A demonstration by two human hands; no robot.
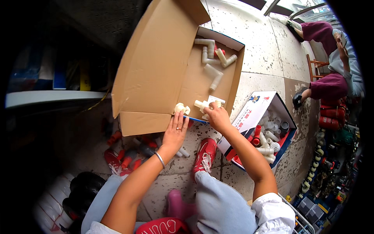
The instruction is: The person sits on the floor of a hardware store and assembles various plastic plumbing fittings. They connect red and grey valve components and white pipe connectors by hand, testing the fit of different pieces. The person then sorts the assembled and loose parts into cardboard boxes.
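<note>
My left hand [176,130] lies at the near edge of an open cardboard box [152,74], its fingers stretched out. Their tips touch a cream plastic fitting [181,108]. Just to the right, my right hand [219,117] reaches over the same edge, fingers closed on a whitish plastic pipe fitting [200,104]; the fingers partly hide it. Beside those fingertips lies a small white printed paper [212,99]. Farther inside the box are several whitish elbow fittings [213,74] and a red piece [220,52].
A second box [249,117], white and blue with red lining, holds several white and red fittings to the right. Loose red and grey fittings [145,149] lie on the floor between my feet and the box. A seated person [331,50] is at the far right, near shelves of parts.
</note>
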